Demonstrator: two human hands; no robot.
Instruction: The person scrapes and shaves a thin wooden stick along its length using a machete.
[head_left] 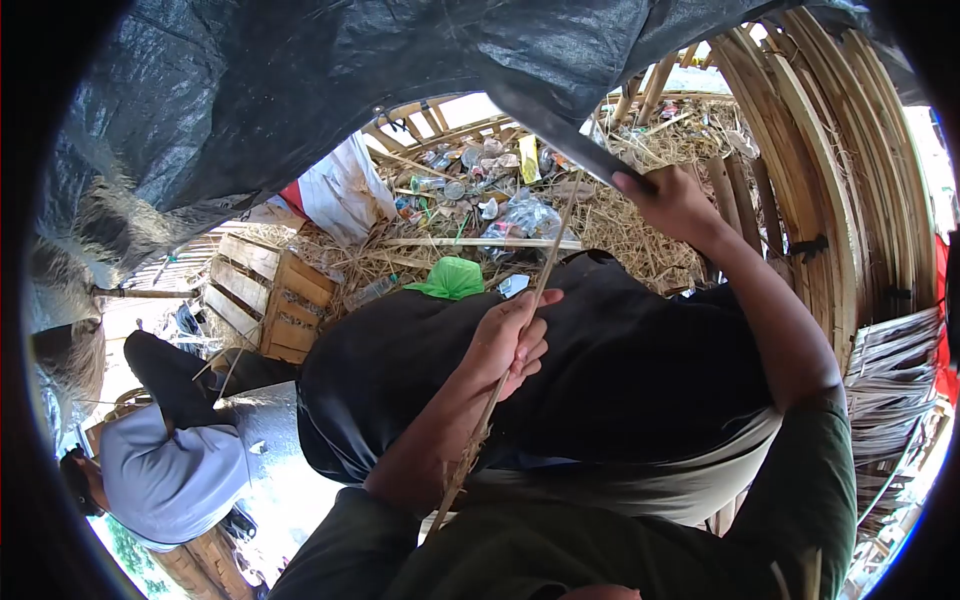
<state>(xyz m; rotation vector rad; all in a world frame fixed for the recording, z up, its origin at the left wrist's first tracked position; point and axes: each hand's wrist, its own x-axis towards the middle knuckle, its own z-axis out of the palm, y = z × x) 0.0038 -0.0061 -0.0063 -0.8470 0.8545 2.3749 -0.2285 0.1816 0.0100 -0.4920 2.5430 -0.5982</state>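
My left hand (pixel 508 345) is closed around a thin bamboo strip (pixel 552 250). The strip slants from beside my left forearm up past my lap, with frayed fibres near its lower end. In my right hand (pixel 675 208) is the dark handle of a long-bladed knife (pixel 565 140), the fingers wrapped round it. Its blade points up and to the left, above the littered ground, and its far end reaches the edge of the hanging tarp. Near the blade the strip's upper end rises; whether they touch I cannot tell.
A dark tarp (pixel 330 70) hangs overhead. Bundled bamboo slats (pixel 820 160) stand at right. A wooden crate (pixel 270 297) and a seated person in a grey shirt (pixel 175 475) are at left. Straw and plastic litter (pixel 530 215) cover the ground; a green plastic bag (pixel 450 279) lies by my legs.
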